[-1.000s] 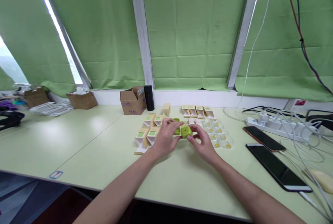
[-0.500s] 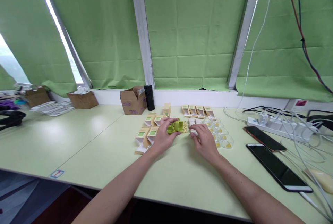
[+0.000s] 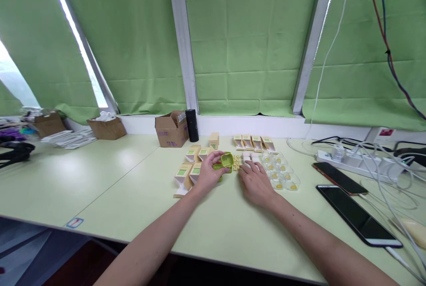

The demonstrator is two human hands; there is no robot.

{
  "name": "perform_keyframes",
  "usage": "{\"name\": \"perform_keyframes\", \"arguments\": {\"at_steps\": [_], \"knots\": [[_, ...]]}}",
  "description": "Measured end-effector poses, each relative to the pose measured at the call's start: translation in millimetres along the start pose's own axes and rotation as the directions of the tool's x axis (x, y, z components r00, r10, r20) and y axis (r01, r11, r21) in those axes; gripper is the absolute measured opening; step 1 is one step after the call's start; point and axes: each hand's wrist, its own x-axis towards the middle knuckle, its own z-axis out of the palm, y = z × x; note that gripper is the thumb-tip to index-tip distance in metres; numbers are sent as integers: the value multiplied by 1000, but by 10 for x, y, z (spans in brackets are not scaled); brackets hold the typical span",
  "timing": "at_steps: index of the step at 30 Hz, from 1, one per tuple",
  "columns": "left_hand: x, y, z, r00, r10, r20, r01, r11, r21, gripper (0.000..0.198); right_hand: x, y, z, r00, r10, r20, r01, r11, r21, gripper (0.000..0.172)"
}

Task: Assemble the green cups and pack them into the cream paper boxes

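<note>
My left hand (image 3: 210, 171) is closed round a small green plastic box (image 3: 227, 160), held tilted with its hollow inside towards me. More green plastic shows beneath it, partly hidden by my fingers. Palm down, my right hand (image 3: 256, 182) has its fingers stretched forward; its fingertips are at the edge of the small yellow pieces (image 3: 236, 160), and its thumb is mostly hidden. Just beyond those fingers lie white blocks (image 3: 250, 156), partly covered. To the right are several clear plastic packs (image 3: 282, 168) with yellow centres.
Opened cream cartons (image 3: 182, 176) stand left of my left hand, and more cartons (image 3: 254, 142) are in a row behind. A brown cardboard box (image 3: 171, 131) and a black cylinder (image 3: 191, 125) stand at the back. Phones (image 3: 357, 215), cables and a power strip (image 3: 359, 164) lie on the right.
My right hand has moved down and slightly left, to the edge of the yellow pieces. In my left hand the green box has turned so that its hollow faces me more.
</note>
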Motion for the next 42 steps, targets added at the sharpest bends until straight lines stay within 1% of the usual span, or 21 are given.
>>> {"name": "perform_keyframes", "arguments": {"at_steps": [4, 6, 8, 10, 12, 15, 19, 21, 23, 26, 28, 29, 31, 33, 35, 37, 40, 42], "knots": [[-9, 26, 3, 1000, -7, 13, 7, 1000, -22, 58, 103, -31, -113, 996, -40, 84, 43, 998, -40, 40], [-16, 38, 3, 1000, -1, 11, 1, 1000, -17, 58, 160, -46, -153, 991, -41, 130, 48, 997, -56, 38], [-22, 44, 3, 1000, 8, 13, -8, 1000, -15, 58, 200, -57, -159, 985, -23, 173, 36, 997, -71, 37], [-27, 43, 3, 1000, 17, 14, -17, 1000, -12, 58, 218, -62, -134, 984, -14, 178, 30, 996, -84, 36], [-30, 35, 0, 1000, 26, 9, -26, 1000, 5, 57, 217, -58, -95, 989, -27, 145, 42, 995, -96, 35], [-28, 12, -8, 999, 39, -5, -39, 998, 43, 55, 189, -42, -59, 996, -59, 63, 66, 992, -111, 32], [-10, -27, -25, 998, 56, -28, -53, 995, 88, 54, 106, -27, -80, 990, -73, -117, 65, 996, -67, 20], [-2, -41, -33, 997, 67, -38, -62, 992, 110, 54, 52, -28, -96, 976, -69, -208, 69, 998, -10, 15], [3, -50, -39, 996, 76, -38, -71, 989, 127, 53, -2, -34, -104, 961, -42, -274, 67, 994, 85, 16], [3, -56, -44, 995, 94, -26, -89, 985, 150, 52, -62, -40, -107, 949, 48, -312, 54, 949, 310, 18], [2, -56, -44, 994, 110, -25, -104, 980, 169, 52, -79, -34, -111, 943, 120, -311, 56, 864, 501, 17], [2, -56, -43, 993, 116, -24, -110, 978, 176, 52, -78, -26, -115, 939, 155, -306, 63, 798, 599, 16], [1, -55, -40, 993, 120, -17, -115, 977, 179, 52, -63, -6, -124, 932, 226, -283, 84, 624, 777, 16], [-1, -55, -36, 994, 112, -4, -109, 979, 174, 54, -36, 15, -133, 927, 295, -232, 93, 418, 904, 17], [-4, -59, -31, 995, 99, 6, -98, 981, 167, 56, -8, 29, -143, 922, 350, -163, 85, 228, 970, 24], [-7, -67, -27, 996, 88, 14, -89, 984, 154, 57, 13, 33, -157, 918, 386, -92, 69, 72, 995, 33], [-12, -80, -21, 997, 72, 29, -75, 988, 132, 59, 23, 23, -185, 911, 412, 12, 39, -114, 993, 43], [-15, -84, -16, 997, 62, 37, -66, 990, 123, 60, 22, 14, -200, 904, 421, 75, 17, -210, 978, 46]]}}
